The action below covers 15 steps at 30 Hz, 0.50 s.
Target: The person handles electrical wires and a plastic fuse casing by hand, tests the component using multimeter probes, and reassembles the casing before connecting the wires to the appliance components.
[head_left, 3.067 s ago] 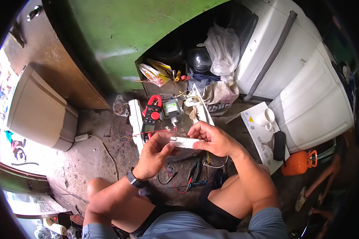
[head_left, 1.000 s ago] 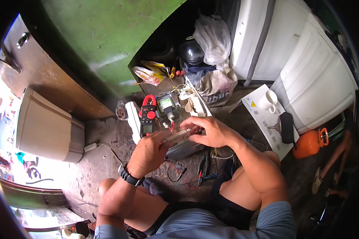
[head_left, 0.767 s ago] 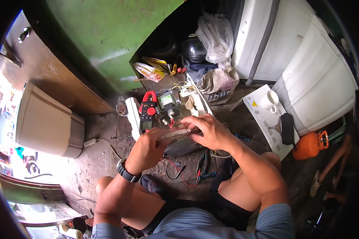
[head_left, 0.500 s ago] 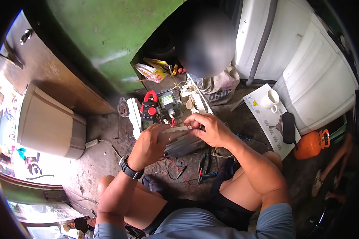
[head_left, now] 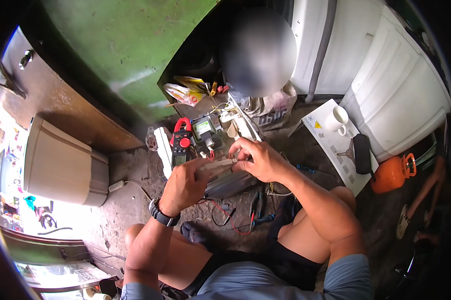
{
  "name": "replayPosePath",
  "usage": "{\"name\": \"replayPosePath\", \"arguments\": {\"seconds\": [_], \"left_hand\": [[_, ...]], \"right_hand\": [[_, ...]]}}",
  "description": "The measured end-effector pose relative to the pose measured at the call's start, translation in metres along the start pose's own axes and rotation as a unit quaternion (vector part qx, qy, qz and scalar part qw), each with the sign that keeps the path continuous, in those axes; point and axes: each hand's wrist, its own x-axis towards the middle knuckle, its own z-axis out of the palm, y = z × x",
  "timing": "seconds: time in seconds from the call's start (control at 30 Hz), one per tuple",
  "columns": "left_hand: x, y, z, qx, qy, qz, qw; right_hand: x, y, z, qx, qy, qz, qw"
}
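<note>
The left hand (head_left: 185, 185), back uppermost, is clamped on the near end of a slim white piece (head_left: 219, 165), whose long axis points from that grip to between two and three o'clock. By its far end, the right hand (head_left: 260, 161) curls in from four o'clock, though whether its fingertips grip anything I cannot tell; beyond, at ten o'clock from the piece, is a clamp meter (head_left: 182, 142).

Grimy grey-brown floor (head_left: 128, 167); directly on it: dark-handled metal pliers (head_left: 254, 204), slim red test probe (head_left: 253, 217), pale oblong plastic block (head_left: 116, 186)
</note>
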Motion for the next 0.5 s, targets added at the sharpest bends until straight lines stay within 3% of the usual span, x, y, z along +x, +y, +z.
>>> {"name": "replayPosePath", "arguments": {"seconds": [0.1, 0.17, 0.3, 0.5], "left_hand": [[-0.001, 0.005, -0.004, -0.018, -0.031, -0.028, 0.999], [-0.001, 0.004, -0.002, -0.035, -0.024, -0.035, 0.998], [-0.001, 0.012, -0.006, -0.106, -0.043, -0.102, 0.988], [0.000, 0.004, -0.002, -0.225, -0.034, -0.118, 0.967]], "right_hand": [[-0.001, 0.003, 0.004, 0.008, 0.006, -0.005, 1.000], [-0.003, 0.007, 0.007, 0.001, 0.037, -0.071, 0.997], [-0.005, 0.004, 0.004, 0.019, 0.036, -0.045, 0.998], [-0.004, 0.006, 0.006, -0.003, 0.058, -0.039, 0.998]]}}
